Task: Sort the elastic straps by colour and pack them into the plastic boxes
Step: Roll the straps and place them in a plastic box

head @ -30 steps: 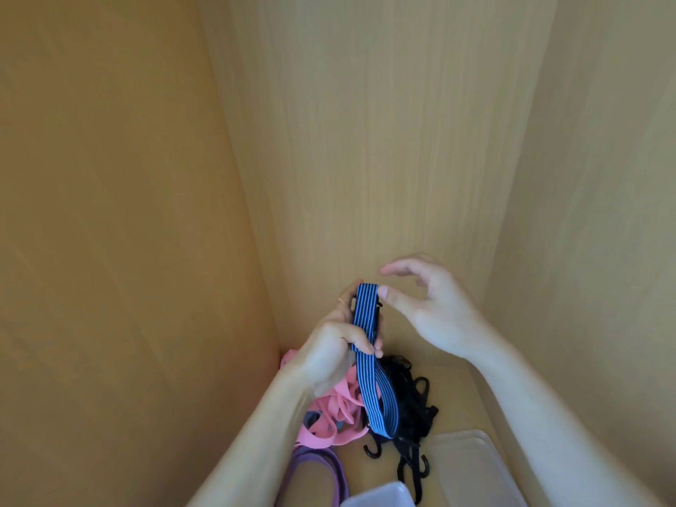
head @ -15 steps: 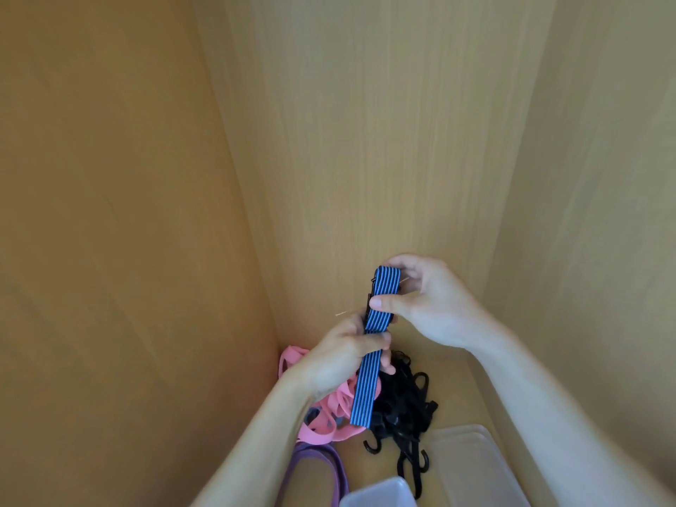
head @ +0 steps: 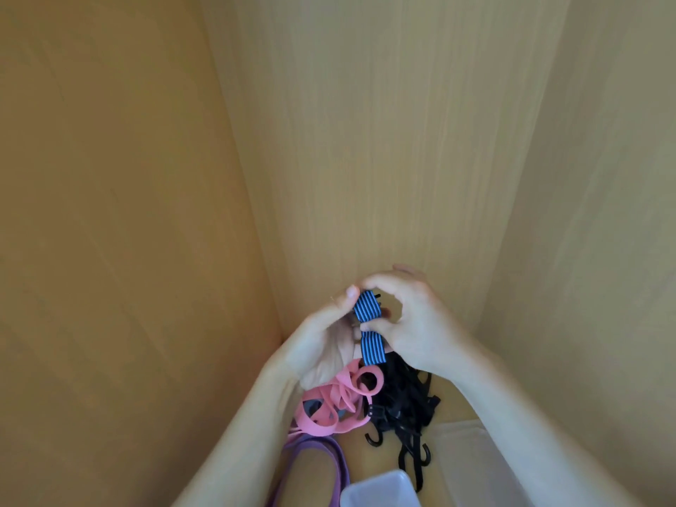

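Hands: left hand point(head: 322, 340) and right hand point(head: 415, 323) both pinch a folded blue striped strap point(head: 370, 312) above the pile.
Pile: pink straps point(head: 329, 406) touch black hooked straps point(head: 402, 397); purple strap point(head: 323, 455) just beside.
Boxes: small plastic box point(head: 380, 488) beside larger plastic box point(head: 472, 451).

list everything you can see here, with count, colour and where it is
blue striped strap: one, blue with dark stripes, folded short and held up between both hands
pink straps: a tangle, count unclear, pink, on the floor below the left hand
black straps: a tangled bunch with hooks, count unclear, black, right of the pink ones
purple strap: one seen, purple, bottom edge left of centre
plastic boxes: two, translucent white, one at bottom centre, one at lower right
wooden panels: three, light wood, left, back and right
left hand: one, holds the blue strap's left side
right hand: one, pinches the strap's middle
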{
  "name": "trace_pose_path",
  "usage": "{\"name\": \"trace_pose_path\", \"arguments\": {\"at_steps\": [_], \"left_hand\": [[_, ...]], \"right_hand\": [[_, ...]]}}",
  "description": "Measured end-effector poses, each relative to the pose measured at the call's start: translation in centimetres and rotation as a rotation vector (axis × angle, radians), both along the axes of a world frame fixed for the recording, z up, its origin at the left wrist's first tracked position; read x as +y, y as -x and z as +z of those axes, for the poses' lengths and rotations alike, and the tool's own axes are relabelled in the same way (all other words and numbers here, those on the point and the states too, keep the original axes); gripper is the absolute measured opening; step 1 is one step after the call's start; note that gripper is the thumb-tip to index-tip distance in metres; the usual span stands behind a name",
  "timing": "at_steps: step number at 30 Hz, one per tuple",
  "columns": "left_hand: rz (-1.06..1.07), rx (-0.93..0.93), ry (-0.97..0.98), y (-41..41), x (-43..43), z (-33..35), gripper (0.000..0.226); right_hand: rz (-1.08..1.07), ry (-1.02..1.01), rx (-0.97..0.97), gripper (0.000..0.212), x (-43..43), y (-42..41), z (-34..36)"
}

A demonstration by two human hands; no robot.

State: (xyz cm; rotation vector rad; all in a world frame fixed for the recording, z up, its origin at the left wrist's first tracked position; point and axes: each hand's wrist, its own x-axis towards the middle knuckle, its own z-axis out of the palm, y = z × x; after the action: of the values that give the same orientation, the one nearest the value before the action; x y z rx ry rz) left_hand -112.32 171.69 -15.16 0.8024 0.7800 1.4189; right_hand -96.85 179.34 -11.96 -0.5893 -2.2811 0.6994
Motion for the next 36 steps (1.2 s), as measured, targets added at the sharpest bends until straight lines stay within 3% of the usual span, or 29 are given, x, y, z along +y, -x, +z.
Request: {"name": "trace_pose_path", "arguments": {"at_steps": [3, 4, 5, 7, 8, 10, 13, 17, 20, 23, 26, 30, 36], "left_hand": [[0.036, 0.025, -0.002, 0.3, -0.1, 0.1, 0.085], [0.034, 0.025, -0.004, 0.5, -0.1, 0.0, 0.08], [0.034, 0.019, -0.005, 0.7, -0.2, -0.2, 0.074], [0.046, 0.011, -0.005, 1.0, -0.3, -0.5, 0.066], [0.049, 0.008, -0.007, 1.1, -0.3, -0.6, 0.065], [0.029, -0.016, -0.019, 1.0, -0.4, -0.5, 0.067], [-0.019, -0.053, -0.021, 0.5, -0.5, -0.6, 0.073], [-0.077, -0.003, -0.028, -0.4, -0.4, -1.3, 0.078], [-0.081, 0.016, -0.008, -0.8, -0.5, -1.9, 0.089], [-0.062, 0.007, 0.037, -1.2, -0.9, -2.9, 0.092], [-0.044, 0.034, 0.092, -2.3, -1.9, -4.3, 0.074], [-0.02, 0.103, 0.212, -4.2, -4.3, -7.4, 0.058], [0.091, 0.262, 0.343, -6.9, -7.2, -11.3, 0.057]], "right_hand": [[-0.012, -0.073, -0.095, 0.043, -2.1, 2.6, -0.3], [0.027, -0.22, -0.227, 0.043, -2.7, 1.8, -0.7], [0.019, -0.249, -0.213, 0.049, -2.6, 1.9, -1.9], [0.273, -0.124, -0.104, 0.046, -2.7, 0.6, -1.8], [0.275, 0.047, -0.078, 0.041, -2.2, -0.2, -0.3], [0.176, 0.234, -0.015, 0.033, -0.1, -1.9, 0.7], [0.011, 0.245, 0.082, 0.027, 0.9, -1.2, -0.5], [-0.055, 0.441, 0.057, 0.041, 1.3, -0.6, -2.5], [-0.008, 0.587, 0.062, 0.032, 1.3, -0.8, -3.6], [-0.019, 0.661, 0.137, 0.029, 1.0, -1.6, -4.7], [-0.052, 0.678, 0.193, 0.031, 0.5, -2.7, -6.1], [-0.08, 0.675, 0.186, 0.041, -1.4, -3.8, -8.8], [-0.056, 0.765, 0.115, 0.053, -4.0, -5.2, -14.0]]}}
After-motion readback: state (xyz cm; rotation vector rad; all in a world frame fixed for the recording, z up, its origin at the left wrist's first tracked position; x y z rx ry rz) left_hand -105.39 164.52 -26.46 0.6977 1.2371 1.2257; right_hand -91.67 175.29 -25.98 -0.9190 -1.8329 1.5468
